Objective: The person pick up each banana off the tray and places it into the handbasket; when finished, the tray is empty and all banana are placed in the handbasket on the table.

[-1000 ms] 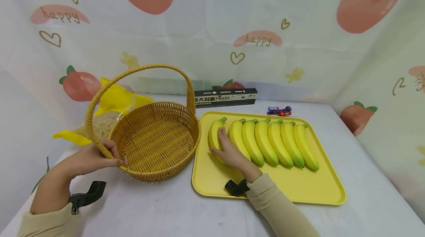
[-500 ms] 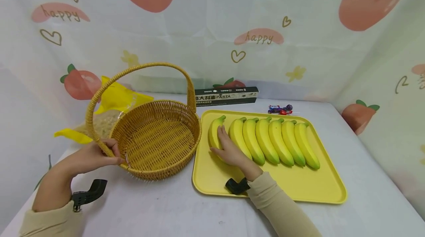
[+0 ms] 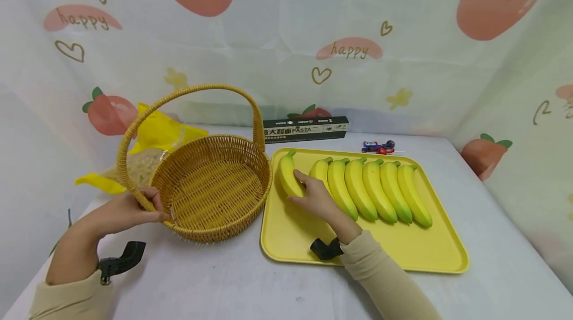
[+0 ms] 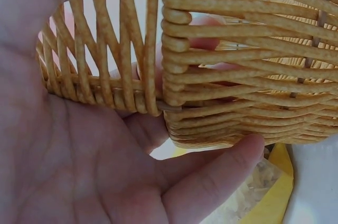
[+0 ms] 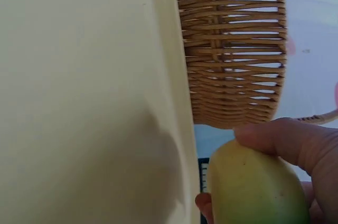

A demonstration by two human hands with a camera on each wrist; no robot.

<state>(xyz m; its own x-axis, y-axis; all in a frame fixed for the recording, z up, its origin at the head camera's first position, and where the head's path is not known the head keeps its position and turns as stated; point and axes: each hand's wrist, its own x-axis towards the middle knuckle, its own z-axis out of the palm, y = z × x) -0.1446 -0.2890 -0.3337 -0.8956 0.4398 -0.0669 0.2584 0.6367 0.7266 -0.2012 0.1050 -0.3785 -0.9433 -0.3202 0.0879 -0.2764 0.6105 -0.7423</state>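
- Gripping the leftmost banana [image 3: 288,175] between thumb and fingers is the right hand [image 3: 318,200]; the fruit lies at the tray's ten o'clock, stem toward twelve, close to the far rim. Whether its underside touches the tray [image 3: 421,250], I cannot tell.
- Six bananas [image 3: 359,189] line up toward three o'clock, stems near the twelve-o'clock rim; a wider strip of tray runs between their tips and the six-o'clock rim.
- Just beside the tray's nine-o'clock edge stands the basket [image 3: 219,188], mouth upward, its handle [image 3: 206,87] arching across.
- At the basket's eight o'clock, the left hand [image 3: 134,210] curls its fingers round the handle's base.
- Beyond the tray's eleven o'clock sits the pasta box [image 3: 306,130]; wrapped candies [image 3: 378,147] lie past twelve.
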